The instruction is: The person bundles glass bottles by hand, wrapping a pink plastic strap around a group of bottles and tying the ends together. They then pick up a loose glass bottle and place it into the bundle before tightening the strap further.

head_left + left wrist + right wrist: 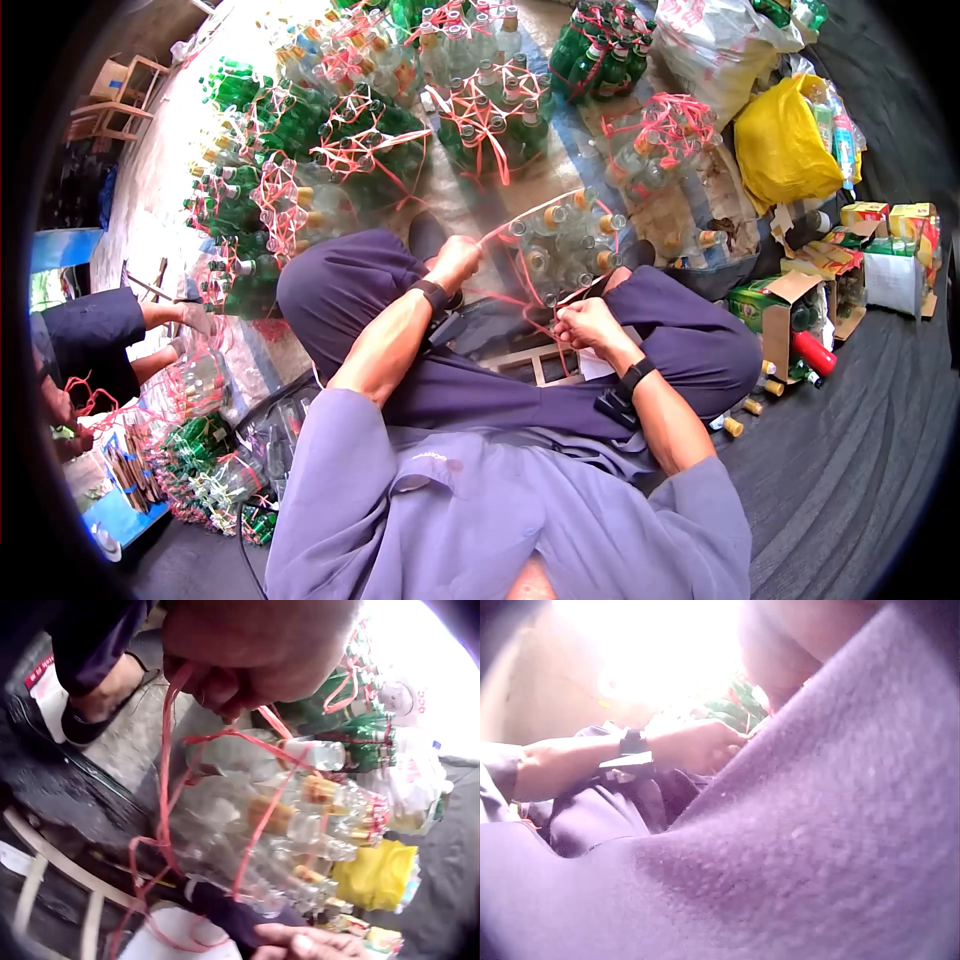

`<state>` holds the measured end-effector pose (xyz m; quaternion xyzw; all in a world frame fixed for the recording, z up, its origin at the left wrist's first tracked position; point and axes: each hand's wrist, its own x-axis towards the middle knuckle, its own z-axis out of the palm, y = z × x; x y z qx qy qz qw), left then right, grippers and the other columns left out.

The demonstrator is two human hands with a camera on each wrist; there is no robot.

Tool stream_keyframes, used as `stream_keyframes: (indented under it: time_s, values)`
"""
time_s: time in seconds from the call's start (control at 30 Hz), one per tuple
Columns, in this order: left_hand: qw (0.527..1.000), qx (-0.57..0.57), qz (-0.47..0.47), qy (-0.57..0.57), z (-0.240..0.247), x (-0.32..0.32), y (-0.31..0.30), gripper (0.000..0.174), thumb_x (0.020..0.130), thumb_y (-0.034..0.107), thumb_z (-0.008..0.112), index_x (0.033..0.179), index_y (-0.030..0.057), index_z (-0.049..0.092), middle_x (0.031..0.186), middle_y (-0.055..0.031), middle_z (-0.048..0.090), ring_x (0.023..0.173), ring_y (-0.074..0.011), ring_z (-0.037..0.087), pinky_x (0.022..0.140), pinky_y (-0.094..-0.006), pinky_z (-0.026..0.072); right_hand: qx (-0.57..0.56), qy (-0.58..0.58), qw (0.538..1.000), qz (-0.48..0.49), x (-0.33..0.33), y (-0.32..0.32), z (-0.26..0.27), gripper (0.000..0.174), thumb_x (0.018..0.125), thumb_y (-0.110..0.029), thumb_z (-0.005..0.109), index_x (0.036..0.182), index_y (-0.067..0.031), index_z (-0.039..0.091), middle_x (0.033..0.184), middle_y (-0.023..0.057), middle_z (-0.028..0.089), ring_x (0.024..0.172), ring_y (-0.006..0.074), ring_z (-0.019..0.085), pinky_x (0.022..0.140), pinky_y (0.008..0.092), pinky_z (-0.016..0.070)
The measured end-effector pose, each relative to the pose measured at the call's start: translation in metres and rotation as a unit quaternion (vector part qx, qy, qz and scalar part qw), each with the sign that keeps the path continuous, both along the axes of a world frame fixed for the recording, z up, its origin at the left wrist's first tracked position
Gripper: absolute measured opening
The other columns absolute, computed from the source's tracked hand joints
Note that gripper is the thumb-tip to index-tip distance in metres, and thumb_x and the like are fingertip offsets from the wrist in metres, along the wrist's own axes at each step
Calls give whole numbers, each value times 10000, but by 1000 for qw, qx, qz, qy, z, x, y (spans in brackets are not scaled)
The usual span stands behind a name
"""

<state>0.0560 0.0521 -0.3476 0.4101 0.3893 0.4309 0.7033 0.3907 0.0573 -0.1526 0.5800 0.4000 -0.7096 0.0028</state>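
A cluster of clear glass bottles [565,245] stands between the person's knees, with pink plastic twine [520,212] running round and across the necks. On the bundle's left, the left hand [455,262] grips the twine, which stretches from it toward the bottle necks. The right hand [590,328] pinches twine at the near side of the bundle, close to the right knee. In the left wrist view the left hand [255,652] is curled round the twine [163,765] above the clear bottles [225,817]. Cloth hides most of the right wrist view; the left hand [697,746] shows there.
Tied bundles of green bottles [490,130] and clear bottles stand ahead and to the left. A yellow bag [790,140], a white bag [710,50] and cartons [785,310] are at the right. Another person's legs [160,325] show at the far left.
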Motion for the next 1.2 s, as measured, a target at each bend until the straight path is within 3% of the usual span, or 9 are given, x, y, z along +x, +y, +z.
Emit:
stream_keyframes:
  time_s: [0.13, 0.33, 0.4, 0.43, 0.5, 0.67, 0.83, 1.03, 1.2]
  values:
    - [896, 226, -362, -121, 17, 6, 11, 271, 954, 317, 521, 938, 63, 612, 827, -48, 602, 806, -165, 575, 665, -301, 463, -31, -70, 991, -114, 4, 8, -13, 137, 895, -116, 557, 887, 2, 627, 735, 71, 659, 517, 95, 575, 393, 228, 436]
    - [967, 173, -185, 2, -1, 31, -13, 181, 716, 141, 753, 712, 22, 617, 635, -106, 614, 532, -212, 579, 461, -384, 475, -117, -97, 976, -156, -1, 5, -43, 116, 906, -117, 549, 896, -29, 624, 771, 54, 675, 548, 102, 604, 420, 224, 472]
    - [801, 281, -512, -130, -83, 25, 0, 233, 942, 260, 565, 1004, 47, 637, 1005, -139, 671, 978, -297, 633, 830, -391, 509, -95, -57, 982, -151, -14, -1, -31, 133, 913, -125, 539, 911, -22, 623, 786, 58, 677, 582, 99, 613, 449, 222, 485]
    - [939, -51, -339, -22, -107, 27, -41, 182, 890, 157, 628, 950, -14, 610, 919, -188, 670, 875, -341, 664, 751, -426, 545, -105, -33, 982, -155, -17, -2, -35, 148, 921, -131, 529, 933, -17, 622, 800, 60, 677, 615, 97, 620, 484, 225, 495]
    - [943, 8, -324, 71, -70, 52, -41, 190, 749, 227, 661, 767, 39, 636, 732, -131, 639, 718, -292, 641, 629, -405, 512, -110, -20, 980, -164, -20, -4, -41, 147, 922, -133, 534, 945, -18, 622, 804, 62, 678, 618, 97, 620, 493, 228, 499]
    - [816, 254, -351, 383, 45, 88, -41, 243, 581, 360, 676, 589, 117, 684, 567, -69, 619, 581, -251, 623, 539, -373, 475, -199, 20, 971, -134, -19, -2, -41, 159, 930, -163, 569, 996, -37, 641, 823, 53, 680, 615, 100, 614, 503, 231, 500]
    - [912, 60, -320, 249, 91, 93, -43, 251, 606, 384, 696, 626, 135, 700, 588, -62, 626, 592, -264, 612, 545, -381, 465, -183, 57, 975, -111, -27, -15, -46, 237, 925, -248, 614, 1089, -83, 659, 912, 17, 673, 730, 107, 609, 619, 257, 518]
    - [700, 305, -475, 437, 106, 116, -48, 154, 569, 254, 731, 668, 140, 704, 673, -20, 668, 667, -240, 636, 663, -362, 495, -213, 125, 961, -125, -40, -20, -55, 496, 935, -458, 558, 1301, -123, 552, 1204, -6, 620, 1034, 118, 538, 874, 313, 405]
    - [758, 448, -314, 355, 136, 113, -43, 152, 520, 206, 727, 627, 109, 678, 615, -43, 631, 648, -240, 628, 724, -347, 490, -185, 146, 958, -166, -52, -24, -50, 511, 943, -401, 559, 1319, -56, 526, 1300, 101, 560, 1217, 239, 502, 1048, 421, 360]
